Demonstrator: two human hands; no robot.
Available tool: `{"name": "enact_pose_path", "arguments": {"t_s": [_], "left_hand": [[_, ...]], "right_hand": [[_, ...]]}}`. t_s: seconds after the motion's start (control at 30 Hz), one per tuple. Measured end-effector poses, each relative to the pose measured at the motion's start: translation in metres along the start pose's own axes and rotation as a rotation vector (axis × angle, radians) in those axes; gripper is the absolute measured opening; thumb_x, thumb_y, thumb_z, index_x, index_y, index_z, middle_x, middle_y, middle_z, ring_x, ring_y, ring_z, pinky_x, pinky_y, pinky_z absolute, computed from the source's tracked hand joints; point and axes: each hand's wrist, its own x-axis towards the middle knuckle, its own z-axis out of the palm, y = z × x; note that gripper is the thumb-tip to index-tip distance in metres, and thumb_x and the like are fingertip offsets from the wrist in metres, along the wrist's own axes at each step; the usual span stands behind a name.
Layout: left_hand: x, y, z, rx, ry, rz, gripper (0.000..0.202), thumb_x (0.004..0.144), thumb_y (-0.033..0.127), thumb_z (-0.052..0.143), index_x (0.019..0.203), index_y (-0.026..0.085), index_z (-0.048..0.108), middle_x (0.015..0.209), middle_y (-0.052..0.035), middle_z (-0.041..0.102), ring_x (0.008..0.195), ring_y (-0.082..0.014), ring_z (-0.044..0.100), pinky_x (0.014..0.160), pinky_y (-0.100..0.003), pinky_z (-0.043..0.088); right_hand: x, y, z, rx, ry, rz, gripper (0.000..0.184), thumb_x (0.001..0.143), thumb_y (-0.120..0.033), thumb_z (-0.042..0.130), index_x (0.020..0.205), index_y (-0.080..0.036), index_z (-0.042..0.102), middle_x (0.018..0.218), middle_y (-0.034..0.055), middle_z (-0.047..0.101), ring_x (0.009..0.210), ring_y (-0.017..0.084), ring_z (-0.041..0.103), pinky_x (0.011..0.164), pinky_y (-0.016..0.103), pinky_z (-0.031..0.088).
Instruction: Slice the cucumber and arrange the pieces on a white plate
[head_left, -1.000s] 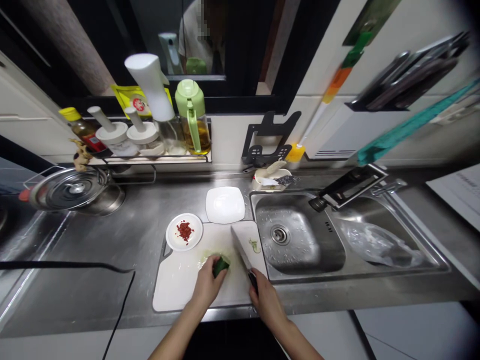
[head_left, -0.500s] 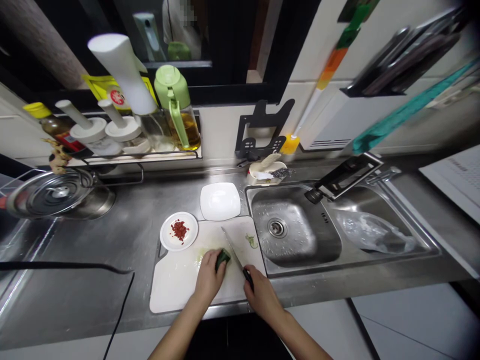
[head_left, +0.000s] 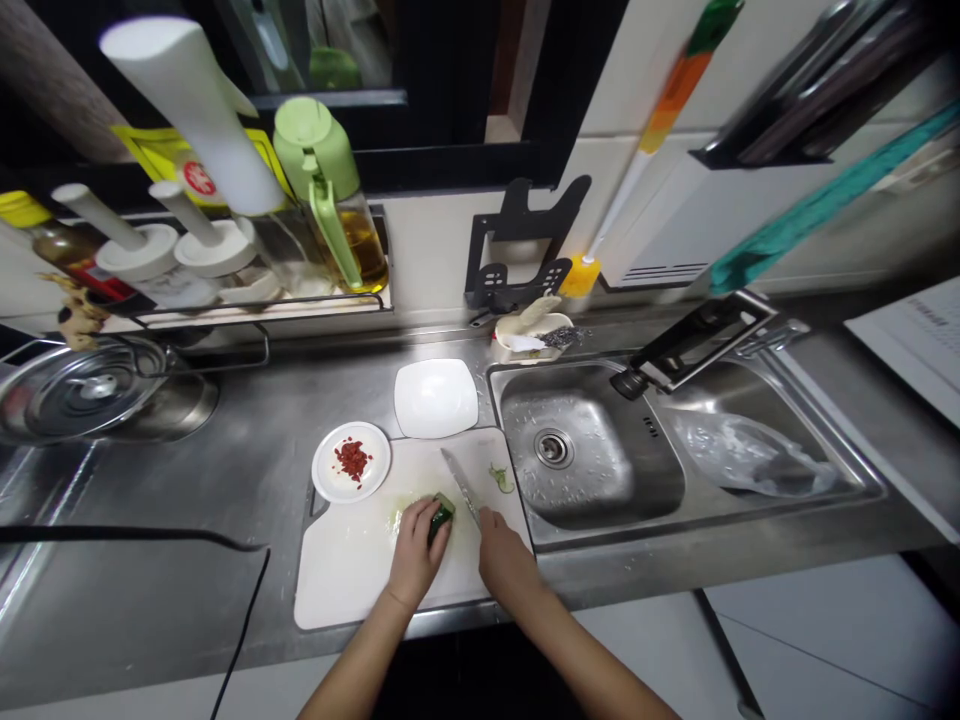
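A piece of dark green vegetable (head_left: 441,514), glossy-skinned with a paler cut end, is held on the white cutting board (head_left: 345,572) by my left hand (head_left: 417,545). The fingers of that hand curl round it. My right hand (head_left: 507,557) is closed on the handle of a knife (head_left: 460,482). Its blade points away from me over the board, just right of the vegetable, and my fingers hide the handle. Pale green scraps (head_left: 501,478) lie near the board's right edge. Wet greenish traces show beside my left hand.
A round plate (head_left: 321,470) with chopped red pieces overlaps the board's upper left corner. Behind the board sits a square white dish (head_left: 436,400). The sink (head_left: 592,490) adjoins on the right. A lidded pot (head_left: 184,405) and a rack of bottles (head_left: 330,200) stand left.
My right hand has shifted forward and turned over the knife handle, covering it. The blade now lies closer to the vegetable. My left hand keeps its hold. The camera view has shifted slightly.
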Motion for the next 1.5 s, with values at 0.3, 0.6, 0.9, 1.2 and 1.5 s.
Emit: {"name": "enact_pose_path", "arguments": {"t_s": [0.3, 0.6, 0.9, 1.2, 1.5], "left_hand": [[-0.004, -0.006, 0.001, 0.032, 0.072, 0.069, 0.027, 0.084, 0.02, 0.056, 0.11, 0.02, 0.057, 0.108, -0.0092, 0.058, 0.106, -0.0198, 0.055, 0.093, -0.04, 0.049], [-0.004, -0.008, 0.001, 0.059, 0.085, 0.074, 0.019, 0.084, 0.021, 0.055, 0.103, 0.02, 0.059, 0.107, -0.0091, 0.058, 0.107, -0.0212, 0.055, 0.094, -0.042, 0.049], [-0.004, -0.007, 0.0, 0.039, 0.072, 0.058, 0.02, 0.084, 0.021, 0.055, 0.103, 0.019, 0.059, 0.107, -0.0091, 0.059, 0.106, -0.0205, 0.055, 0.094, -0.041, 0.048], [-0.006, -0.01, 0.001, 0.022, 0.054, 0.008, 0.02, 0.085, 0.024, 0.054, 0.103, 0.019, 0.06, 0.106, -0.0098, 0.061, 0.105, -0.0213, 0.057, 0.094, -0.043, 0.049], [-0.005, -0.011, 0.001, 0.014, 0.071, 0.027, 0.019, 0.085, 0.022, 0.055, 0.102, 0.019, 0.06, 0.106, -0.0091, 0.061, 0.107, -0.0205, 0.055, 0.094, -0.041, 0.048]], "right_hand": [[-0.011, 0.002, -0.014, -0.122, -0.019, -0.113, 0.053, 0.085, -0.002, 0.03, 0.132, -0.02, 0.042, 0.101, 0.01, 0.062, 0.084, 0.019, 0.064, 0.068, 0.025, 0.042], [-0.057, 0.005, -0.006, -0.185, -0.006, -0.092, 0.057, 0.081, 0.003, 0.034, 0.131, -0.022, 0.045, 0.099, 0.01, 0.063, 0.072, 0.016, 0.065, 0.06, 0.021, 0.042], [-0.064, 0.003, -0.015, -0.174, -0.078, -0.059, 0.063, 0.078, 0.006, 0.031, 0.132, -0.023, 0.045, 0.1, 0.0099, 0.064, 0.072, 0.017, 0.065, 0.06, 0.021, 0.043], [-0.064, 0.001, -0.014, -0.152, -0.077, -0.033, 0.062, 0.079, 0.006, 0.032, 0.131, -0.023, 0.046, 0.099, 0.01, 0.064, 0.072, 0.017, 0.066, 0.06, 0.021, 0.043], [-0.062, -0.004, -0.018, -0.197, -0.104, -0.028, 0.06, 0.079, 0.006, 0.031, 0.128, -0.023, 0.049, 0.099, 0.0092, 0.065, 0.074, 0.018, 0.066, 0.06, 0.021, 0.044]]}}
